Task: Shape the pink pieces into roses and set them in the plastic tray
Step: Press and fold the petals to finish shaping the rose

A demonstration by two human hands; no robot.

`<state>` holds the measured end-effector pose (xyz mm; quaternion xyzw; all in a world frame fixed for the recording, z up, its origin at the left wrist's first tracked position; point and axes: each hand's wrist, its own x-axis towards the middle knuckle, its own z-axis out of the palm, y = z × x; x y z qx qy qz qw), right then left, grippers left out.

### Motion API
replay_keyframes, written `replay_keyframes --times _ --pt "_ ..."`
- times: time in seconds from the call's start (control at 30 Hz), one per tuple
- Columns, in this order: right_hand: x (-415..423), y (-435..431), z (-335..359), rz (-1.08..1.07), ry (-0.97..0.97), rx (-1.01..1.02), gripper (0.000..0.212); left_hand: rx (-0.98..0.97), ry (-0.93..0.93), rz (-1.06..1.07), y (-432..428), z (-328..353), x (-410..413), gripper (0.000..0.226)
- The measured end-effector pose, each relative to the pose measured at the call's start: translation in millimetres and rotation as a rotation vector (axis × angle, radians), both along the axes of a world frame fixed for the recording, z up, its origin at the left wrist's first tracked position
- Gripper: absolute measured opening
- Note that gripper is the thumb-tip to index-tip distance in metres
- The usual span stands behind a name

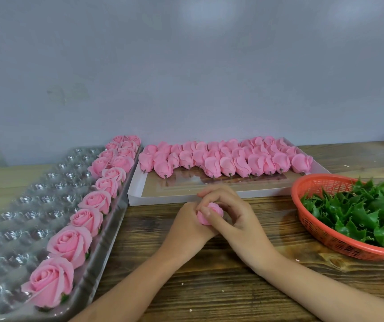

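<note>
Both hands meet over the wooden table around one pink rose piece [210, 213]. My left hand [187, 225] cups it from below and the left. My right hand [230, 211] curls over it from the right, fingers pressing on its petals. The clear plastic tray [23, 219] lies at the left, and several finished pink roses [70, 244] fill its right-hand columns. Several closed pink buds [228, 160] with short stems lie in rows in a white cardboard tray [186, 199] at the back centre.
A red plastic basket [321, 231] holding several green leaf pieces [360, 212] stands at the right, close to my right wrist. A grey wall rises right behind the trays. Small crumbs dot the wooden table [209, 287] near me.
</note>
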<state>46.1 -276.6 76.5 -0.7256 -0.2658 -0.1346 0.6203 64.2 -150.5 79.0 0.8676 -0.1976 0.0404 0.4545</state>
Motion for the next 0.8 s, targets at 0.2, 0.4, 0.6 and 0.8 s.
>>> replay_keyframes --times 0.2,0.4,0.6,0.8 --pt "2.3 0.0 -2.0 0.005 0.034 -0.056 0.016 0.011 0.013 -0.001 0.2 -1.2 3.3 0.008" --pt "3.1 -2.8 0.8 0.046 0.085 0.115 0.012 -0.077 0.087 -0.035 1.6 0.3 2.5 0.010" --pt "4.6 -3.4 -0.3 0.038 0.133 0.130 0.006 -0.154 0.143 -0.046 3.5 0.0 1.6 0.018" --pt "4.7 -1.7 0.2 0.028 0.231 0.079 0.017 0.001 0.084 -0.014 1.1 -1.4 4.9 0.024"
